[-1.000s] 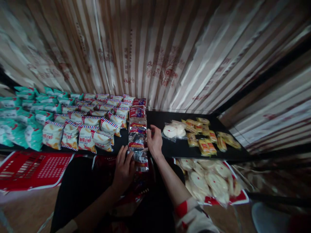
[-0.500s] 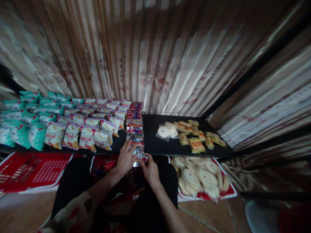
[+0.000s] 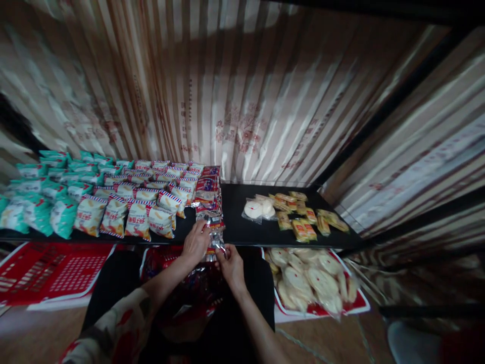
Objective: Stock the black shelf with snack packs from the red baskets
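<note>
A column of red and silver snack packets (image 3: 208, 184) runs from the back of the black shelf (image 3: 237, 222) to its front edge. At the near end of that column, a shiny silver and red packet (image 3: 215, 238) sits between my two hands. My left hand (image 3: 196, 243) has its fingers closed on the packet's left side. On the lower right corner, my right hand (image 3: 231, 265) pinches it between thumb and fingers. Under my hands, a red basket (image 3: 144, 260) between my knees holds dark red, shiny packets, partly hidden by my forearms.
Left on the shelf stand rows of white snack bags (image 3: 138, 218) and teal snack bags (image 3: 62, 215). To the right lie round white wrapped crackers (image 3: 253, 209) and yellow packets (image 3: 303, 230). A basket of wrapped round crackers (image 3: 366, 305) and another red basket (image 3: 81, 270) flank my legs.
My view has shifted slightly. Both hands stay at the near end of the packet column, and the silver packet between them has tilted a little.
</note>
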The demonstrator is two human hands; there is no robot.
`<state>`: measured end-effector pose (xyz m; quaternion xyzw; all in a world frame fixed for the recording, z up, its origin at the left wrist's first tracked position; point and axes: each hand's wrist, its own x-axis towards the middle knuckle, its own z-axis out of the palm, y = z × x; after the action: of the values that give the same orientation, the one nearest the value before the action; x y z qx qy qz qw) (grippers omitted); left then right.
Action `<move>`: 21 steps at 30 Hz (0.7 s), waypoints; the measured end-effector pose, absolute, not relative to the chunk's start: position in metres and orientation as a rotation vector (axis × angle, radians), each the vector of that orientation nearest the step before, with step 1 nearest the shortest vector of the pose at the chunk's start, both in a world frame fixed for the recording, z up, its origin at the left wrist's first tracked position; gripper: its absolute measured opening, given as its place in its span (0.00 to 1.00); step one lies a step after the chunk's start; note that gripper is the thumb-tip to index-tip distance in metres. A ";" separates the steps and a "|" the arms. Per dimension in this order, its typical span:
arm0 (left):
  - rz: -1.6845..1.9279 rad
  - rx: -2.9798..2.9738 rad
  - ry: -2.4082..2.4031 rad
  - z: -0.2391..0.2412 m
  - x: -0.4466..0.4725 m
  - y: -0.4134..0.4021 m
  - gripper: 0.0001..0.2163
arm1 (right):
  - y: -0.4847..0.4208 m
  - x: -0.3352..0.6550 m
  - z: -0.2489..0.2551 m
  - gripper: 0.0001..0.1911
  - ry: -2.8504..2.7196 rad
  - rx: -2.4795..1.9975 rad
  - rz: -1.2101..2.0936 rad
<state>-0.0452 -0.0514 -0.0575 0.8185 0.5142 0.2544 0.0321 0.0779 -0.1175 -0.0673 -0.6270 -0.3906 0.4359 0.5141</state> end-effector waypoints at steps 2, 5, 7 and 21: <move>0.805 2.488 1.567 -0.060 -0.045 -0.049 0.09 | -0.117 0.078 -0.065 0.15 -0.932 -1.478 1.060; 0.871 2.445 1.533 -0.066 -0.049 -0.044 0.10 | -0.114 0.077 -0.064 0.15 -0.913 -1.442 1.064; 0.900 2.430 1.501 -0.069 -0.053 -0.042 0.11 | -0.110 0.076 -0.066 0.15 -0.889 -1.443 1.072; 0.946 2.433 1.462 -0.071 -0.059 -0.041 0.12 | -0.076 0.068 -0.067 0.09 -0.789 -1.434 1.073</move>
<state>-0.0593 -0.0411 -0.0712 0.8108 0.4874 0.3154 0.0748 0.0682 -0.0759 -0.0668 -0.6079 -0.3344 0.4551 0.5582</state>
